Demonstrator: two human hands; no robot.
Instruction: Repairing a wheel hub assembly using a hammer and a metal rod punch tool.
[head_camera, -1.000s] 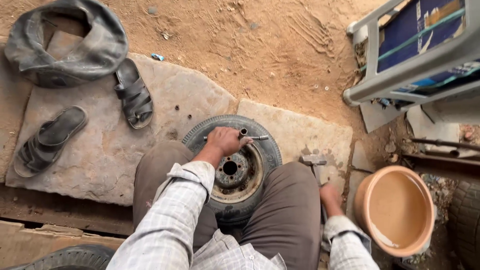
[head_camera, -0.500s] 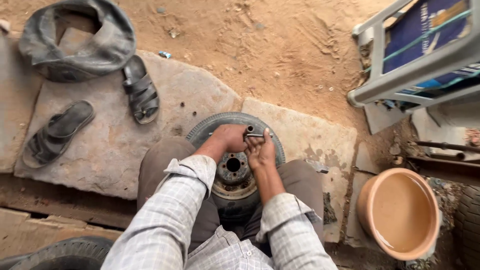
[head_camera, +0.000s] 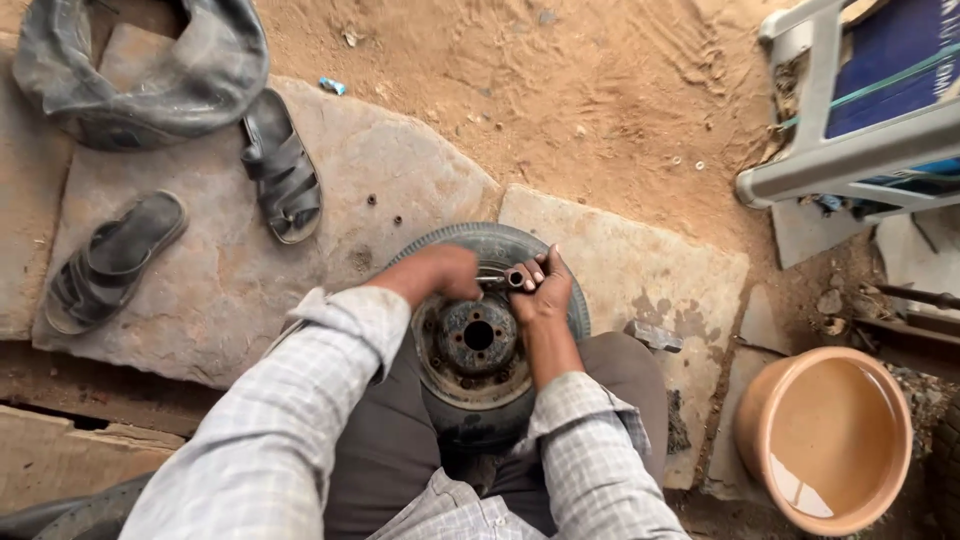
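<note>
1. Up at the far left, a limp grey inner tube (head_camera: 140, 70) lies on the stone slab (head_camera: 230, 260), with two dark sandals (head_camera: 110, 262) (head_camera: 282, 165) just beside it.
2. Between the person's knees, a small wheel (head_camera: 480, 340) lies flat on the ground, tyre on, its rusty steel rim facing up with the hub hole in the middle.
3. At the wheel's far edge, the left hand (head_camera: 445, 275) has its fingers curled over the tyre and closed on one end of a small metal tool (head_camera: 505, 277).
4. Right beside it, the right hand (head_camera: 545, 290) pinches the tool's dark, socket-like end, fingers together around it.
5. Judging from this, the step in hand is seating the tool on a fitting at the rim; the next move seems to call for a steady twist with the wheel held firm.
6. Farther right, a grey hammer head (head_camera: 652, 335) rests on the second slab.
7. At the lower right, a round orange basin (head_camera: 830, 440) holds cloudy, brownish water, filling it partway.
8. Above it stands a grey and blue frame (head_camera: 850, 150).
</note>
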